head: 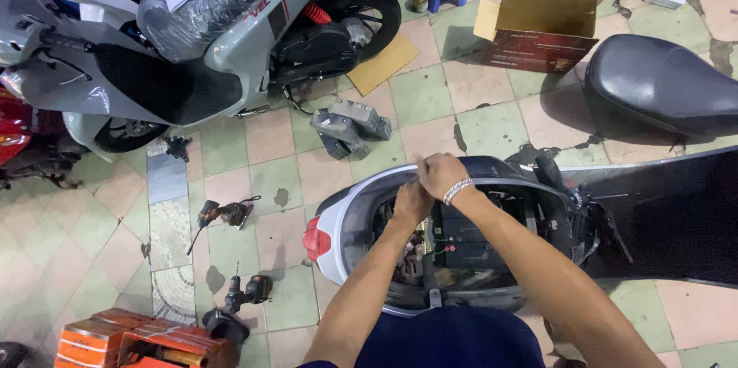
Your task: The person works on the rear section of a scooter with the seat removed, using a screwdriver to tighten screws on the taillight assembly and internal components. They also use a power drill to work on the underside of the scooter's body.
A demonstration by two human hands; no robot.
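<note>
Both hands at the far rim of the open underseat bay of the grey-and-white scooter body point(338, 218) with red tail lamp: right hand point(440, 174), silver chain bracelet on the wrist, closed over the rim edge; left hand point(412, 203) just below it, touching the rim, fingers hidden. Black battery box point(465, 241) with wiring sits inside the bay; detached black scooter seat point(665, 83) lies on the tiled floor point(269, 176) at right, near an open brown cardboard box point(538, 29). Left side: parked grey scooter point(215, 37), grey plastic bracket part point(350, 128), two cordless drills point(231, 213), orange tool case point(146, 341).
</note>
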